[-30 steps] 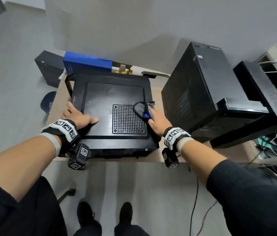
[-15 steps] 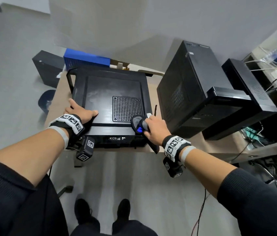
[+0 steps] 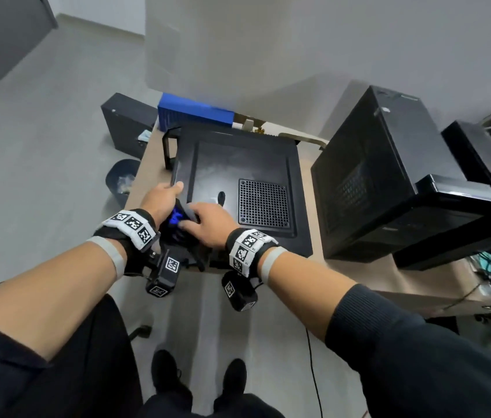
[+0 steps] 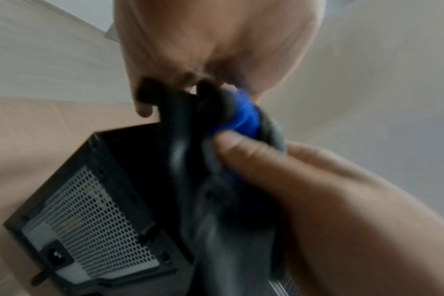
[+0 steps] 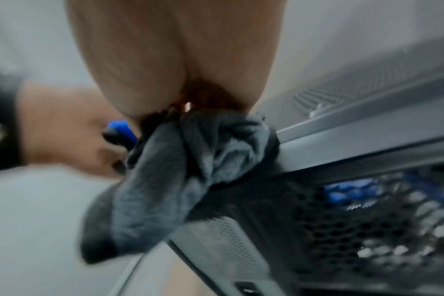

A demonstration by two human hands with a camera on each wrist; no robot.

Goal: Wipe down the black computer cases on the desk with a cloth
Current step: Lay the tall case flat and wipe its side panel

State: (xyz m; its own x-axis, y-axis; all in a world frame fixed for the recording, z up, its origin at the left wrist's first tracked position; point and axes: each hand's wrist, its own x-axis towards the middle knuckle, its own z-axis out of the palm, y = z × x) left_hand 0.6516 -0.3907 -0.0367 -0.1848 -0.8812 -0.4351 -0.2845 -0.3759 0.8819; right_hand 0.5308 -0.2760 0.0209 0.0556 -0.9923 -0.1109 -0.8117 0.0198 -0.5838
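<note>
Where the desk (image 3: pixel 356 270) meets its near edge, we count three black cases: one lying flat (image 3: pixel 238 164) before us and two more (image 3: pixel 389 176) (image 3: pixel 485 164) at the right. One cloth (image 3: pixel 182 217) (grey, with a blue patch) sits bunched at the flat case's near-left corner, and we hold it with both hands: our right hand (image 3: pixel 208 224) grips it from above, and our left hand (image 3: pixel 161 200) pinches its left side. One blue box (image 3: pixel 196 116) lies at the far edge. Grey floor and a pale wall surround the tan desk.
</note>
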